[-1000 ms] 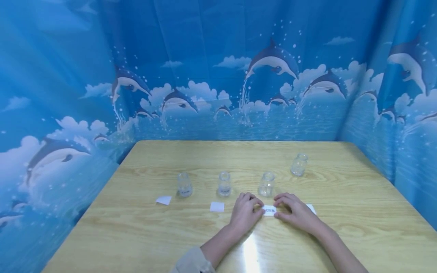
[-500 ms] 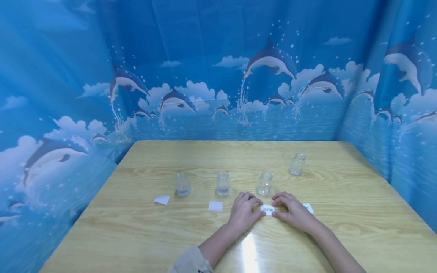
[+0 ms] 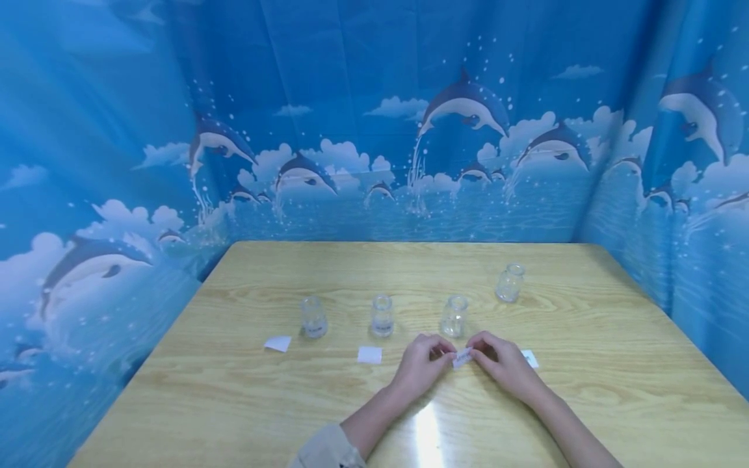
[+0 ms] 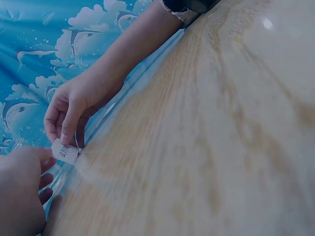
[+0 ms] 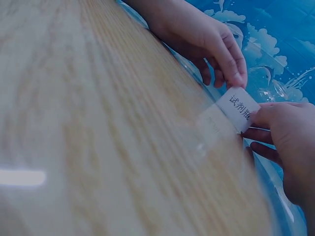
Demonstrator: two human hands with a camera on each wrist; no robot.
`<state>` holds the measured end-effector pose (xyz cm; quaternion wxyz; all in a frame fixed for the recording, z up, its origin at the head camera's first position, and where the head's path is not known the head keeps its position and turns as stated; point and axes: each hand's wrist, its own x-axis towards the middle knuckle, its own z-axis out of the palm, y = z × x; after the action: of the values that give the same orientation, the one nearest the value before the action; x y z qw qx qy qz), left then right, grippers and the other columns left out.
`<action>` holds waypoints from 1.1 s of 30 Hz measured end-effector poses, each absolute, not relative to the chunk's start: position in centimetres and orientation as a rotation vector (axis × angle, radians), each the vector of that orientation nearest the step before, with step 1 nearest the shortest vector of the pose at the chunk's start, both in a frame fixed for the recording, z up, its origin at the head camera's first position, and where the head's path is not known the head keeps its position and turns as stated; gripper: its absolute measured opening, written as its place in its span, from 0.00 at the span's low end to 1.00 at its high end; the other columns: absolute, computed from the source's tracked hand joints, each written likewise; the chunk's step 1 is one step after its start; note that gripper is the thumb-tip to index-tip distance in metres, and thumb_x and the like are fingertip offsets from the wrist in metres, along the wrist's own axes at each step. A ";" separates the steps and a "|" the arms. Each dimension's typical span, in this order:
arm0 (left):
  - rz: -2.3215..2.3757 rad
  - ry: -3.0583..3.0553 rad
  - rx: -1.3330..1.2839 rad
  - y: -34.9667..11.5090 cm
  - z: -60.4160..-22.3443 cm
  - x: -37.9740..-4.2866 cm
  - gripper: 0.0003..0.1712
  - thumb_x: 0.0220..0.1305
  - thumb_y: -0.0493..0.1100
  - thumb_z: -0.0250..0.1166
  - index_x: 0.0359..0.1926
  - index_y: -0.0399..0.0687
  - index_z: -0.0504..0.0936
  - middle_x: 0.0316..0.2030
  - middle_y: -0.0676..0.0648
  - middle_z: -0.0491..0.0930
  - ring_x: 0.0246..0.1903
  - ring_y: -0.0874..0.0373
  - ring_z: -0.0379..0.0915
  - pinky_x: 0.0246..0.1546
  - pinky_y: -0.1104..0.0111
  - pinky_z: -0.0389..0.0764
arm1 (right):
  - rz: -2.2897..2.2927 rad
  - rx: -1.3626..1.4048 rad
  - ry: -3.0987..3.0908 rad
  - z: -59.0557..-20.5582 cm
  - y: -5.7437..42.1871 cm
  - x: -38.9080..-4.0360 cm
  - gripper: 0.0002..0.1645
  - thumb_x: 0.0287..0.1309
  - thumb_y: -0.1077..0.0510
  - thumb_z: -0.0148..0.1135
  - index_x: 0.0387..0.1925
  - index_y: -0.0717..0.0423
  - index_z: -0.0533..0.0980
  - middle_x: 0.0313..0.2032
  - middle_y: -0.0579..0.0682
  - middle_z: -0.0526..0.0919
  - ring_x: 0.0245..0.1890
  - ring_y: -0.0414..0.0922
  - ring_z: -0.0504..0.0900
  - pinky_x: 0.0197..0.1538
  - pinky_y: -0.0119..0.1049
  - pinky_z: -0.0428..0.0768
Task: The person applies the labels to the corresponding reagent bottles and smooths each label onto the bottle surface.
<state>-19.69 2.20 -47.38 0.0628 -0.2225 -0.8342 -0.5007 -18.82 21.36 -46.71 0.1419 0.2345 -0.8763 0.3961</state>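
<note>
A small white label (image 3: 462, 357) with dark printed characters is held slightly tilted above the table, its writing readable in the right wrist view. My left hand (image 3: 422, 363) pinches its left edge between thumb and fingers. On the opposite edge, my right hand (image 3: 508, 365) pinches it the same way; the right wrist view shows the thumb (image 5: 261, 117) over the paper. Just beyond the hands stands a clear glass bottle (image 3: 454, 316), with no label visible on it. Two more glass bottles, the middle one (image 3: 382, 316) and the left one (image 3: 314, 317), show dark writing low down.
Farther back on the right stands another clear bottle (image 3: 510, 283). White paper pieces lie on the wooden table (image 3: 234, 403): one (image 3: 277, 343) at left, one (image 3: 370, 355) in the middle, and one (image 3: 530, 358) partly behind the right hand. A dolphin-print curtain (image 3: 351, 97) surrounds the table.
The label between the hands has gone from lying level to being tilted, its right side raised. Both hands have shifted only slightly; the bottles and other paper pieces stay put.
</note>
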 end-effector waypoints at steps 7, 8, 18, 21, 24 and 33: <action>-1.613 -2.462 -0.758 2.2 -47.1 -19.5 0.04 0.55 0.41 0.66 0.34 0.50 0.84 0.26 0.62 0.76 0.28 0.69 0.67 0.28 0.76 0.73 | 1.187 0.685 -2.446 -46.5 21.3 -18.9 0.09 0.51 0.70 0.62 0.34 0.57 0.76 0.28 0.42 0.80 0.30 0.40 0.79 0.36 0.36 0.80; -1.614 -2.465 -0.759 2.2 -47.1 -19.4 0.04 0.55 0.41 0.66 0.34 0.49 0.84 0.26 0.62 0.76 0.28 0.69 0.67 0.29 0.76 0.73 | 1.181 0.685 -2.442 -46.1 21.1 -18.7 0.09 0.51 0.71 0.61 0.34 0.58 0.76 0.28 0.44 0.81 0.30 0.42 0.79 0.35 0.36 0.80; -1.618 -2.521 -0.738 2.3 -47.2 -19.4 0.03 0.57 0.41 0.65 0.33 0.49 0.83 0.26 0.61 0.72 0.28 0.69 0.66 0.29 0.77 0.72 | 1.158 0.692 -2.413 -43.5 19.9 -17.2 0.08 0.49 0.75 0.60 0.32 0.65 0.75 0.28 0.53 0.81 0.29 0.47 0.80 0.35 0.39 0.80; -1.633 -2.539 -0.753 2.3 -47.2 -19.3 0.04 0.58 0.41 0.64 0.34 0.48 0.82 0.27 0.60 0.72 0.28 0.69 0.66 0.29 0.77 0.72 | 1.159 0.704 -2.409 -43.5 19.9 -17.2 0.09 0.49 0.76 0.60 0.32 0.65 0.74 0.29 0.53 0.81 0.30 0.47 0.80 0.35 0.39 0.80; -1.630 -2.545 -0.786 2.3 -47.2 -19.3 0.04 0.59 0.41 0.62 0.34 0.47 0.82 0.28 0.60 0.71 0.29 0.69 0.66 0.30 0.77 0.73 | 1.167 0.712 -2.403 -43.4 19.8 -17.2 0.09 0.48 0.76 0.60 0.33 0.66 0.74 0.29 0.54 0.81 0.30 0.48 0.80 0.35 0.38 0.80; -1.626 -2.490 -0.888 2.3 -47.2 -19.3 0.08 0.63 0.44 0.59 0.37 0.45 0.80 0.31 0.60 0.74 0.31 0.70 0.67 0.33 0.78 0.73 | 1.307 0.744 -2.333 -44.2 19.9 -17.6 0.12 0.47 0.76 0.61 0.35 0.68 0.72 0.30 0.56 0.80 0.30 0.46 0.80 0.35 0.35 0.80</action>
<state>-19.30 2.25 -47.24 0.0189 -0.2861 -0.8022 -0.5237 -17.57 19.95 -44.17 0.1822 0.2636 -0.8264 0.4630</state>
